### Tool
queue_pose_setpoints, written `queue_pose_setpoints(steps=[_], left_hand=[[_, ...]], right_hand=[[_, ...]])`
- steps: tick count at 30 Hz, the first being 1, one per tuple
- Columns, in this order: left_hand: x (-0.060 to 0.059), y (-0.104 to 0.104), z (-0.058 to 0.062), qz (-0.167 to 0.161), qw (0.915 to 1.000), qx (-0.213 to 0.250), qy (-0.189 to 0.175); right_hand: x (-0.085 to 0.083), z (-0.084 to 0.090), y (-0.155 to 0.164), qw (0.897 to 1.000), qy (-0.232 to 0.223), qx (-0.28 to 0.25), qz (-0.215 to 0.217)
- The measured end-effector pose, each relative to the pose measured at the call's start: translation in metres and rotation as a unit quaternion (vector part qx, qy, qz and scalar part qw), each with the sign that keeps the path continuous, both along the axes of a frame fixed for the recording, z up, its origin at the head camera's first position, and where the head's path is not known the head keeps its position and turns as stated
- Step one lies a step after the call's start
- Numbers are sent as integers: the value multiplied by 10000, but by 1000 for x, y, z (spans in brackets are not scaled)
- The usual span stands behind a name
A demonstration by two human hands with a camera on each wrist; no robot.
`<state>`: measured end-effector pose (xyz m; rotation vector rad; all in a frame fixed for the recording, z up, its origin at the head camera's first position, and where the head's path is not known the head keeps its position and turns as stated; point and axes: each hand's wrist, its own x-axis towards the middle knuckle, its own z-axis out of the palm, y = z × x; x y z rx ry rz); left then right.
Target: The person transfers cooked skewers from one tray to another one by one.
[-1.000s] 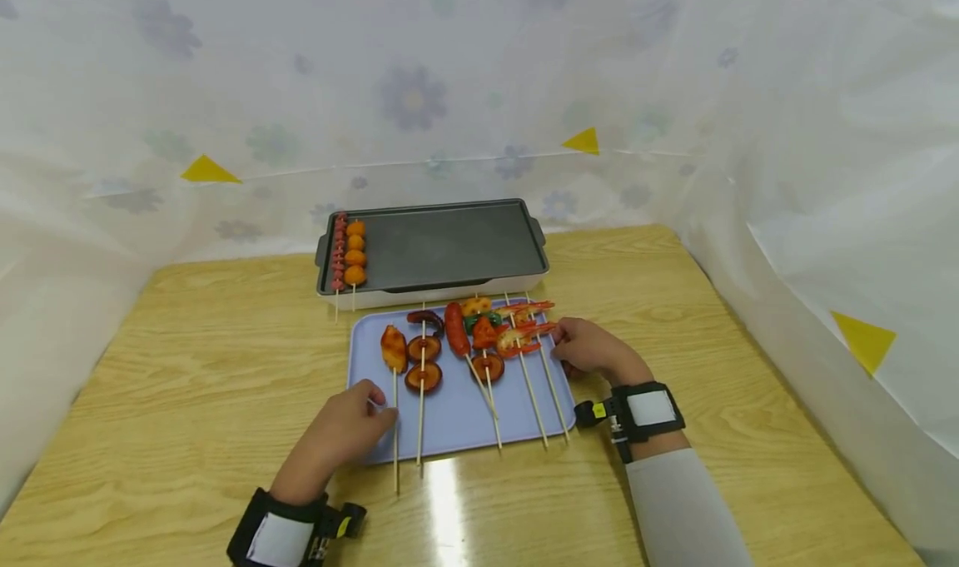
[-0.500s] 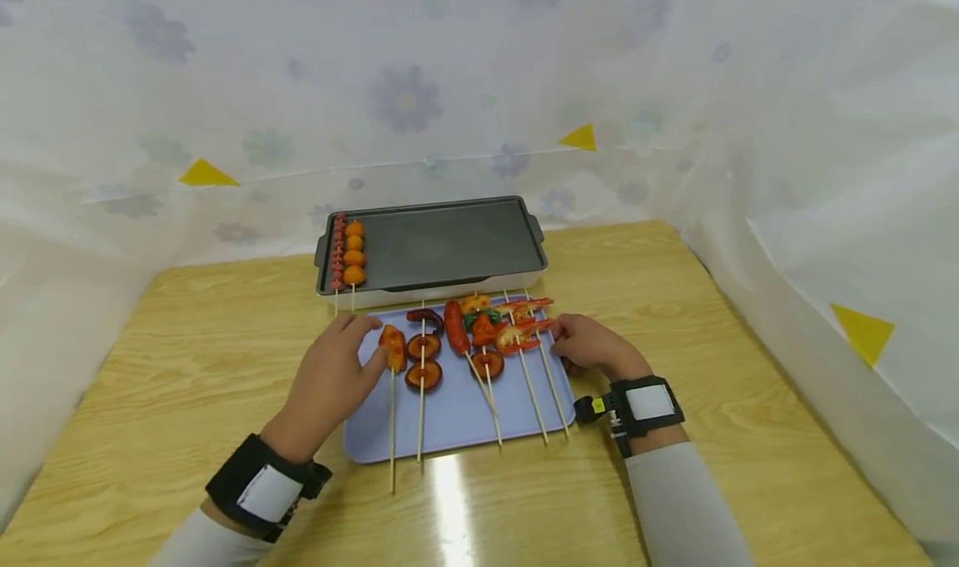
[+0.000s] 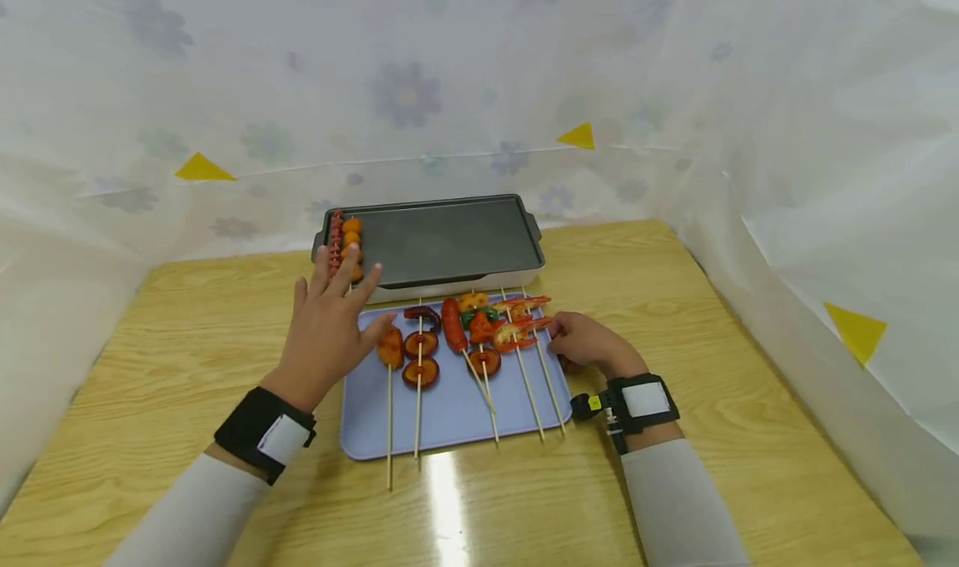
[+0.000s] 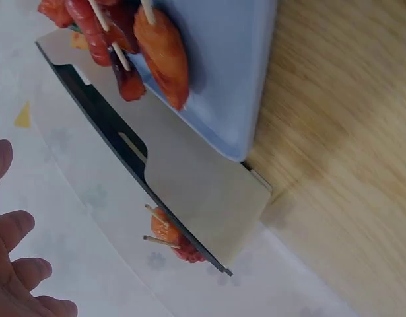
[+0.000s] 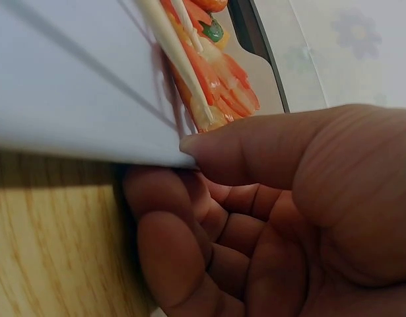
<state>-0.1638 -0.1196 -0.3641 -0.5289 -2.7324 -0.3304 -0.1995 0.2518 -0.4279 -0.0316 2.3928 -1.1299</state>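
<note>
My right hand (image 3: 588, 342) pinches the right rim of the lavender tray (image 3: 449, 430); in the right wrist view the thumb lies on top and the curled fingers (image 5: 166, 247) sit under the edge. Spread wide, my left hand (image 3: 322, 334) hovers over the tray's left side, its fingertips overlapping the grill's front left corner. The tray bears a roasted wing-like piece (image 3: 390, 348) on a stick, a mushroom skewer (image 3: 420, 373) with a dark tentacle, a sausage (image 3: 453, 325), a mixed skewer (image 3: 481, 327) and shrimp skewers (image 3: 513, 336).
Behind the tray stands a dark flat grill pan (image 3: 449, 238) with a pale base. A red-piece skewer (image 3: 335, 232) and an orange-ball skewer (image 3: 352, 227) lie at its left end. Flower-patterned sheeting (image 3: 408, 92) closes off the back and sides of the wooden table (image 3: 749, 417).
My left hand has moved forward from the tray's lower left, past the wing-like piece, toward the grill's corner, and its fingers have spread. The right hand stays at the tray's rim.
</note>
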Motion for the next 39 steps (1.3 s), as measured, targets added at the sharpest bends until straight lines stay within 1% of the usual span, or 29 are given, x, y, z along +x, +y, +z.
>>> queue_pose_setpoints(steps=[2,6,9,13,14,15,16,17,19,20,22,24,26,28,31,36,39], left_hand=[[-5,-2,0,15,9999,-140,-61],[-19,-7,-2,13,9987,-470,205],[-30,-13,-4,-37,9953,-654,708],[-42,-18,-4,-237,9882,-620,1382],[-44,-18,-4,-246,9876,-560,1444],[-45,-18,-4,-229,9883,-471,1432],[-45,-18,-4,-184,9905,-319,1323],[-45,-17,-5,-105,9934,-158,1131],[-44,-16,-5,109,9980,155,601],[-44,-15,-5,235,9988,308,289],[-44,-14,-4,426,9973,528,-282],[-45,-13,-3,557,9934,641,-774],[-46,-13,0,641,9887,704,-1154],[-48,-13,2,709,9847,711,-1424],[-50,-12,3,819,9811,661,-1626],[-54,-12,3,880,9825,532,-1553],[-56,-13,6,869,9818,592,-1581]], right_hand=[[0,0,0,10000,10,10,-13],[0,1,-1,10000,14,25,-22],[0,1,-2,10000,-23,-6,-54],[0,1,-2,9999,-44,-33,-100],[0,1,-3,9999,-48,-26,-125],[0,1,-2,9999,-30,-16,-101],[0,1,-2,10000,-22,-11,-75],[0,1,-2,10000,-36,-10,-89],[0,2,-2,10000,-39,18,-49],[1,2,-2,10000,-44,26,-28],[1,2,-2,10000,-49,39,20],[1,2,-2,10000,-43,35,27],[1,2,-2,10000,-32,16,3],[1,2,-2,10000,-24,3,-38],[0,1,-1,10000,-10,-15,-44],[0,0,0,10000,-1,-27,37],[0,1,0,10000,13,-51,63]])
